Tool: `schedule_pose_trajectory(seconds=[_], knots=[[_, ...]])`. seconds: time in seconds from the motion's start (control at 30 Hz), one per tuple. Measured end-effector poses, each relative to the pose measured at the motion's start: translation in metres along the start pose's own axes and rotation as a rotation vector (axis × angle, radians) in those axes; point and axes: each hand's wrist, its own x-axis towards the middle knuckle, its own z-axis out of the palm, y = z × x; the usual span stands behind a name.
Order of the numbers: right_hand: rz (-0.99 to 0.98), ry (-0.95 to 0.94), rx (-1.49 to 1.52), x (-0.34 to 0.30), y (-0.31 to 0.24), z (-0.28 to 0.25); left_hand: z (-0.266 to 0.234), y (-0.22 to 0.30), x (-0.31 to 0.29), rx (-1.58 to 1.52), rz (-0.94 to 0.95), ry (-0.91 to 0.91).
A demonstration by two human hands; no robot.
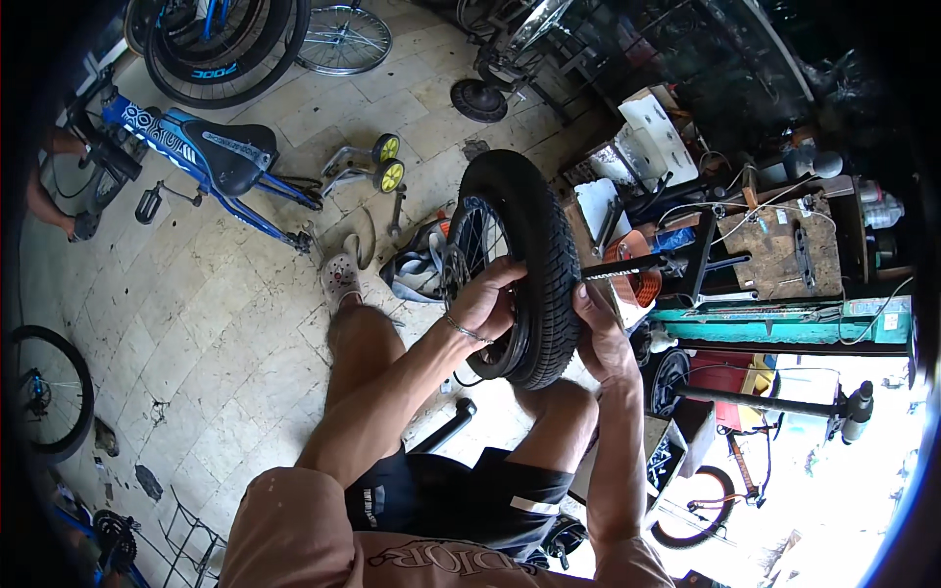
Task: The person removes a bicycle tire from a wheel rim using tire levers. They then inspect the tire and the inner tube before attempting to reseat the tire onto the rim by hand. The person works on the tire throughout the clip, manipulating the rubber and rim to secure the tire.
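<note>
A small bicycle wheel (534,265) with a black treaded tyre stands upright above my knees. On its left side, my left hand (487,302) is closed round the rim and the tyre's inner edge, near the spokes. My right hand (605,335) grips the tyre's tread from the right, thumb uppermost; its other fingers are partly hidden behind the tyre. Beyond the wheel, a grey and black bundle (420,263) lies on the floor, partly covered by it.
A blue bicycle frame with a black saddle (230,157) lies on the tiled floor, beside yellow training wheels (388,162). Larger wheels (221,49) are at the far left. At right stands a cluttered workbench (784,245), with an orange bowl (642,279) near my right hand.
</note>
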Motion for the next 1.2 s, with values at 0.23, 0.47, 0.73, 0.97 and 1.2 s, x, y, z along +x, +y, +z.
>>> schedule_pose_trajectory(seconds=[0.23,0.47,0.73,0.97,1.2], knots=[[-0.067,0.084,-0.136,0.008,0.008,0.045,-0.005,0.017,-0.017,-0.171,0.079,-0.011],[-0.036,0.107,-0.043,0.027,0.053,0.029,-0.02,0.008,-0.011,-0.095,0.25,0.167],[-0.083,0.068,-0.329,0.03,0.03,0.022,-0.025,0.003,-0.013,0.132,0.155,0.284],[-0.208,0.343,-1.27,0.054,-0.01,0.051,-0.016,-0.011,-0.013,0.231,0.059,0.176],[-0.231,0.341,-1.498,0.062,0.013,0.063,-0.031,-0.044,-0.006,0.06,0.037,0.287]])
